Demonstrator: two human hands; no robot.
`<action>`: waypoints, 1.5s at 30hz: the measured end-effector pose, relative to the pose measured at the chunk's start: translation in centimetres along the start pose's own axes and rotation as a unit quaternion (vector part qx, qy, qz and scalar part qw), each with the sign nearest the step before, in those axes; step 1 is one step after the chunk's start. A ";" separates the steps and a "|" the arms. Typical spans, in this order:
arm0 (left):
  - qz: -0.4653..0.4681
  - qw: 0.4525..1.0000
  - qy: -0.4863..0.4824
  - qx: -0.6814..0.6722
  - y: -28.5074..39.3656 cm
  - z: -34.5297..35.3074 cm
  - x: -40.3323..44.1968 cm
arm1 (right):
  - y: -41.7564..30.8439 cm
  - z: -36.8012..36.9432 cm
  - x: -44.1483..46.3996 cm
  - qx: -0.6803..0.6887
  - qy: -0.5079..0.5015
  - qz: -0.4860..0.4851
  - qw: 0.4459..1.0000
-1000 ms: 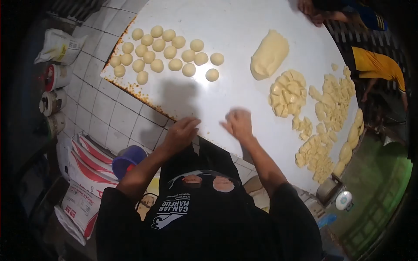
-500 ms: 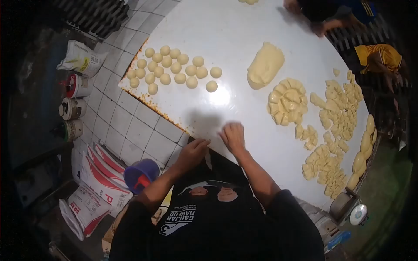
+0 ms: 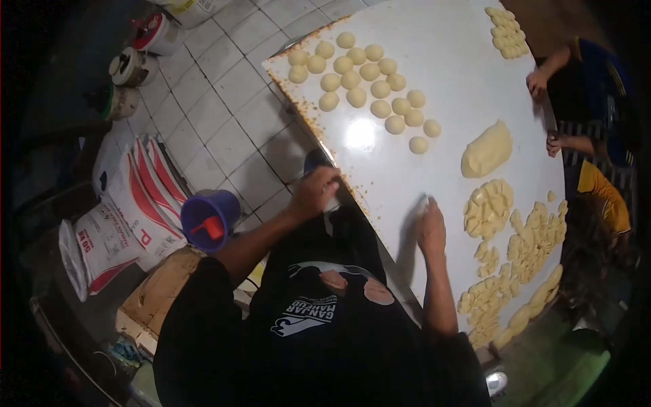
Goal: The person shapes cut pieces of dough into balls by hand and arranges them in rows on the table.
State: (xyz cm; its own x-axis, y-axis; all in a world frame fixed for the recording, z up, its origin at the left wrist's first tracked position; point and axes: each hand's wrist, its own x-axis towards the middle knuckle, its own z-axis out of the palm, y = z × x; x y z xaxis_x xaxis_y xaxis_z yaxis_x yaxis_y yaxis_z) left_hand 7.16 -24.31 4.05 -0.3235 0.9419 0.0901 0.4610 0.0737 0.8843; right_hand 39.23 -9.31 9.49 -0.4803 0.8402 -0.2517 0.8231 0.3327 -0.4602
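My left hand (image 3: 315, 192) is closed, fingers curled, at the near edge of the white table (image 3: 447, 74); I see nothing in it. Over the tabletop on the right, my right hand (image 3: 431, 227) is closed too, with a small whitish spot at its fingertips that I cannot make out. Several round dough balls (image 3: 356, 97) lie on the far left part of the table. Beyond my right hand sit a large dough lump (image 3: 487, 150) and a round of dough cut into wedges (image 3: 488, 208). Many dough pieces (image 3: 536, 237) are spread nearer the right edge.
Long dough rolls (image 3: 521, 317) line the right edge. Across the table are another person's hands (image 3: 537, 83). On the left floor stand a purple bucket (image 3: 211, 220) with a red scoop, white-and-red sacks (image 3: 129, 220), a cardboard box (image 3: 152, 292) and lidded tubs (image 3: 134, 66).
The view has turned and shifted, so the table things appear further right. My hands have moved apart, the right one out over the tabletop and the left one staying by the edge.
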 end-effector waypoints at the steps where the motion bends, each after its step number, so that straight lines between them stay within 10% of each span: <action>1: -0.009 1.000 0.005 -0.011 -0.8 -0.9 0.9 | -3.3 -1.6 3.1 0.000 -0.072 0.034 0.997; 6: -0.108 0.990 0.087 -0.041 -2.9 -6.8 5.7 | -22.4 3.9 17.3 0.222 0.135 -0.280 0.924; 8: -0.132 0.987 0.080 -0.032 -3.4 -8.3 5.8 | -25.9 6.5 21.1 -0.010 0.125 -0.322 0.939; 12: -0.060 0.994 0.086 0.018 -2.0 -9.5 7.4 | -22.4 5.1 15.6 0.113 0.162 -0.202 0.959; 14: 0.096 0.995 0.016 0.020 0.9 -7.0 9.0 | -15.7 6.7 9.3 0.127 0.113 -0.122 0.978; 18: 0.124 0.976 -0.170 -0.056 5.3 2.8 9.9 | -3.3 6.3 -4.3 0.054 0.095 0.030 0.994; 24: 0.207 0.940 -0.273 -0.010 5.2 14.9 7.7 | 12.5 3.4 -16.7 0.064 0.296 0.385 0.872; 31: -0.018 0.918 -0.393 -0.039 13.4 26.7 1.4 | 26.1 -5.8 -13.4 -0.077 0.292 0.203 0.931; 34: -0.327 0.780 -0.469 -0.253 17.3 30.4 -1.7 | 29.3 0.3 -12.8 -0.116 0.304 0.169 0.930; 35: -0.380 0.749 -0.476 -0.260 18.5 30.6 -2.5 | 25.6 1.0 -12.2 0.012 0.143 0.259 0.955; 36: -0.477 0.683 -0.442 -0.332 20.1 30.4 -3.3 | 21.2 6.4 -14.7 -0.156 0.343 0.110 0.920; 38: -0.573 0.662 -0.319 -0.364 22.7 29.8 -5.0 | 14.7 4.1 -18.4 0.087 0.278 0.009 0.957; 41: -0.472 0.745 -0.342 -0.324 16.6 27.9 -5.7 | 14.9 0.8 -19.7 0.255 0.275 0.072 0.924; 44: -0.331 0.848 -0.377 -0.173 14.3 25.9 -3.5 | 24.2 -3.7 -18.3 0.125 0.392 0.164 0.896; 45: -0.333 0.849 -0.372 -0.174 14.4 25.8 -3.3 | 24.5 -6.3 -17.9 0.192 0.325 0.314 0.871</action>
State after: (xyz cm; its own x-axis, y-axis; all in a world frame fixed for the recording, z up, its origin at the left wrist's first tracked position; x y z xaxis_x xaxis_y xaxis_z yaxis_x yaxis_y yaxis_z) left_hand 36.19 -17.94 4.71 0.2535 0.6860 -0.6821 0.0675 0.6908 0.7199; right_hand 69.89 -13.54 8.08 0.4051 0.9109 -0.0787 0.6387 -0.3435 -0.6885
